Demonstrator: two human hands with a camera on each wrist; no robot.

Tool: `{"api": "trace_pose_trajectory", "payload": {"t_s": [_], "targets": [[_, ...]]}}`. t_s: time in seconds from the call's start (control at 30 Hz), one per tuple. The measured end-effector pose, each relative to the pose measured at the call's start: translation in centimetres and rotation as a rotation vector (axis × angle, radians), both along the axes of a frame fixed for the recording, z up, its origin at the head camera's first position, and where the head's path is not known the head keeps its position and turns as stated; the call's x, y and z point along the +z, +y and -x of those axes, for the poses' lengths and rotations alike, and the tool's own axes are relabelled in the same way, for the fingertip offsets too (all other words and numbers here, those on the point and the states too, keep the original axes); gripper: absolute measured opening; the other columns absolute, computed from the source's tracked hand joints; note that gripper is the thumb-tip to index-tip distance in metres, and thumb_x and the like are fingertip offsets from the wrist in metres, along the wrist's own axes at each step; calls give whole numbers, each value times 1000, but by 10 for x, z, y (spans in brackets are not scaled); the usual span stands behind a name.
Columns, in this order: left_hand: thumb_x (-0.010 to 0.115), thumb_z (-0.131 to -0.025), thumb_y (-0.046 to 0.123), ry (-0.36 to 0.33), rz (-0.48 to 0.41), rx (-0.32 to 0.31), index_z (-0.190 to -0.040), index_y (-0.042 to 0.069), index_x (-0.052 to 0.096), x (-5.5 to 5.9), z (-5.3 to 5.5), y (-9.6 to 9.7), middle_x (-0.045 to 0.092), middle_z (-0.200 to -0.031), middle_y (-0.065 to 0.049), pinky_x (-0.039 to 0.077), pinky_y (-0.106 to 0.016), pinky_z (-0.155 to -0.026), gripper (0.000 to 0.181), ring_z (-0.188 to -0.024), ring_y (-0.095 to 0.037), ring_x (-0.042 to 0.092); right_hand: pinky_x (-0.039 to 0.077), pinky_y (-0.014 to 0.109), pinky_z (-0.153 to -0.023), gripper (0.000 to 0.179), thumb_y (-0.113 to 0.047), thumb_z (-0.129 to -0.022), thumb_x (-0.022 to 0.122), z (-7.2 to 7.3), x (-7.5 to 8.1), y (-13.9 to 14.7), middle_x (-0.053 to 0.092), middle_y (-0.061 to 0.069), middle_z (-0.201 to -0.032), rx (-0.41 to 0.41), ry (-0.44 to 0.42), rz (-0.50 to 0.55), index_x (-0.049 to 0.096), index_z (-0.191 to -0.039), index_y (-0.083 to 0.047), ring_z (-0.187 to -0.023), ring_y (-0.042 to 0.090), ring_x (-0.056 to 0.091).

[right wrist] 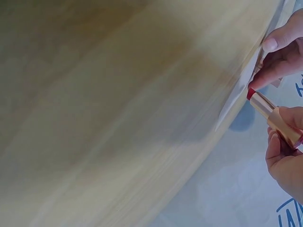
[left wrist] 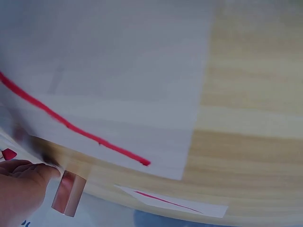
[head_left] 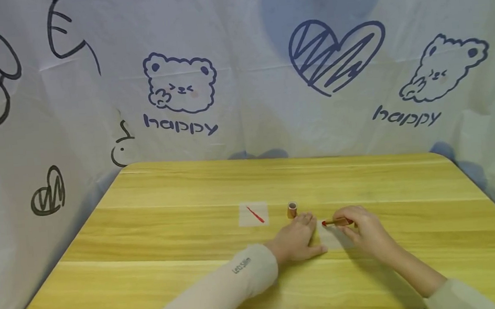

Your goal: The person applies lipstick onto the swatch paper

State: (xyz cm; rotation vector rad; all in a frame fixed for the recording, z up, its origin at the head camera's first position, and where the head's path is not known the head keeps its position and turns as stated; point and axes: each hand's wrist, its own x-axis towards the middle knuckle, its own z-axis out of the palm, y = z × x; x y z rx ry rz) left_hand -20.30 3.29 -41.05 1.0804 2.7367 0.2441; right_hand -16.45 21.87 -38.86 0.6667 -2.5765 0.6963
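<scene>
My right hand (head_left: 366,227) holds an uncapped lipstick (head_left: 340,221), pinched between thumb and fingers. Its red tip is at the upper left corner of a small white paper (head_left: 333,239); I cannot tell whether they touch. Palm down, my left hand (head_left: 298,239) rests at that paper's left edge with the fingers extended. Just behind its fingertips stands the lipstick cap (head_left: 292,210), upright, its hollow end up. In the right wrist view the lipstick (right wrist: 272,116) points toward the left hand (right wrist: 286,49).
Left of the cap lies a paper (head_left: 243,217) with a red stroke. Another paper (left wrist: 128,85) with a red line lies close under the left wrist, hidden in the head view. The wooden table (head_left: 150,238) meets a white cloth backdrop (head_left: 254,120) with drawings.
</scene>
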Motion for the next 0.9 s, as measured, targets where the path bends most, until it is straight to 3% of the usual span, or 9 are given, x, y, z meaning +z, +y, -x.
{"api": "trace_pose_trajectory", "payload": {"t_s": [0.9], "targets": [[46, -92, 53, 12, 8, 12, -142, 1, 34, -3, 4, 7, 31, -150, -12, 24, -27, -115, 73, -141, -21, 26, 46, 21, -59, 34, 15, -64, 74, 4, -6, -2, 66, 2, -86, 34, 5, -26, 66, -90, -5, -75, 12, 53]]}}
